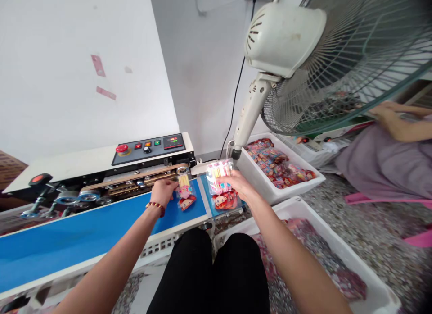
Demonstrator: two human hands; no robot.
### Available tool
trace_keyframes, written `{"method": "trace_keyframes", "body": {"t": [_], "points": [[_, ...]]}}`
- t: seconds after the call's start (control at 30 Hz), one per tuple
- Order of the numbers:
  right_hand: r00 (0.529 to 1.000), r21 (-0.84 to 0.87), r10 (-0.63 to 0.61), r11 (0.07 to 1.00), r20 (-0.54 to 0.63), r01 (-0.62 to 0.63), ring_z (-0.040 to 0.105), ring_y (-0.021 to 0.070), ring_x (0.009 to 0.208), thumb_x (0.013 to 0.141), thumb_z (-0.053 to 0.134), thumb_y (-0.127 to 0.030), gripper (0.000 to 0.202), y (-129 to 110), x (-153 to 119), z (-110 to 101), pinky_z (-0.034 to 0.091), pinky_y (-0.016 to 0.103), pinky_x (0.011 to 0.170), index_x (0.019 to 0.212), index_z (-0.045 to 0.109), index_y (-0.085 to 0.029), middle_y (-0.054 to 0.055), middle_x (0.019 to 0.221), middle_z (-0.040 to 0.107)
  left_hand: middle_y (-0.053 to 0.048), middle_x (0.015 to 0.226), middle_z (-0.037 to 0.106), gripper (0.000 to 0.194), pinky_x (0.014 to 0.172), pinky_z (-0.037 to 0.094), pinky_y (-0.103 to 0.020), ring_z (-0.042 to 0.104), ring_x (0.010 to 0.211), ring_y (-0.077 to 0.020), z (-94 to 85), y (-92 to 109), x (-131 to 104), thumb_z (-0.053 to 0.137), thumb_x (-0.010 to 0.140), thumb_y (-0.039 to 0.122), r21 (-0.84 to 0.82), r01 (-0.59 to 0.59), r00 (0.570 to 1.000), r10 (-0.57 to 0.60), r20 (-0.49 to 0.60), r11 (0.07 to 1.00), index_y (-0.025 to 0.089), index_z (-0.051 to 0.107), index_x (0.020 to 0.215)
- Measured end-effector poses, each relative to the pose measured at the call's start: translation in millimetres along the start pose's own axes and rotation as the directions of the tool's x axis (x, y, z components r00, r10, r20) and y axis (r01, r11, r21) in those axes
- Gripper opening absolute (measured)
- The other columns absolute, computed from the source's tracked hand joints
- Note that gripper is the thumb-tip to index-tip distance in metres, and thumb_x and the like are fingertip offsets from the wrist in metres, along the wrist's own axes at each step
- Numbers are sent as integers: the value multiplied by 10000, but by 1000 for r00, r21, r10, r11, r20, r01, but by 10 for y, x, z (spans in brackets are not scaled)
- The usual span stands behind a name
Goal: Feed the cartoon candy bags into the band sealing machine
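On the blue conveyor belt (111,228) of a sealing machine, near its right end, lies a small clear packet (185,192) with yellow sticks and a red printed part. My left hand (164,191), with a beaded bracelet at the wrist, is at the packet's left edge, fingers pinched together; a bit of red shows under them. Just right of the belt's end, my right hand (237,183) holds a clear packet (220,181) with a pink and white top, its fingers over the right side. More red packets (225,200) show under and below that hand.
The machine's control panel (148,148) and rollers run behind the belt. A large fan (283,39) stands at upper right. White bins (300,183) of packets sit to the right, another bin (378,287) nearer my legs. Another person's arm (401,120) shows at far right.
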State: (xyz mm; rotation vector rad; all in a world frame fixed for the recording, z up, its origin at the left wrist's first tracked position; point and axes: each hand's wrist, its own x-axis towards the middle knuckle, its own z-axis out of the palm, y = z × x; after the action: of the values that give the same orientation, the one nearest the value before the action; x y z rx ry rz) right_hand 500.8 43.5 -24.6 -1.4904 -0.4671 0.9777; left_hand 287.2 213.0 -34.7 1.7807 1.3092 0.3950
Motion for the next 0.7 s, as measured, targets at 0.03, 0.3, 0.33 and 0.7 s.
{"method": "trace_keyframes", "body": {"t": [0.03,0.3,0.33,0.7], "points": [[1000,5,7,1000,4,-7,741,237,796,546,847,-231,276,-3,14,30,578,333,769,802,755,-187,45,858,799,-33,556,605,233,513,391,-292,540,481,-184,-83,-60,-61,654,762,424,76,-19,998,23,-58,997,195,663,717],[997,15,9,1000,73,-10,744,241,790,532,842,-226,339,-20,32,153,576,313,709,863,781,-176,52,892,804,-61,885,741,264,562,443,-279,631,602,-184,200,130,-514,583,872,460,67,-229,972,231,-34,971,227,698,915],[997,9,2,1000,82,-3,745,244,797,529,851,-240,349,-25,27,161,576,316,720,865,781,-175,53,890,804,-56,858,744,260,513,419,-275,582,504,-153,322,221,-491,583,875,445,-30,-193,979,194,64,981,214,702,882],[1000,21,23,1000,-4,-23,728,217,761,560,858,-270,369,60,79,96,560,302,714,896,749,-161,62,882,795,13,435,530,182,421,310,-229,461,378,-116,542,363,-68,674,744,298,-193,52,997,-41,60,980,183,640,607]]}}
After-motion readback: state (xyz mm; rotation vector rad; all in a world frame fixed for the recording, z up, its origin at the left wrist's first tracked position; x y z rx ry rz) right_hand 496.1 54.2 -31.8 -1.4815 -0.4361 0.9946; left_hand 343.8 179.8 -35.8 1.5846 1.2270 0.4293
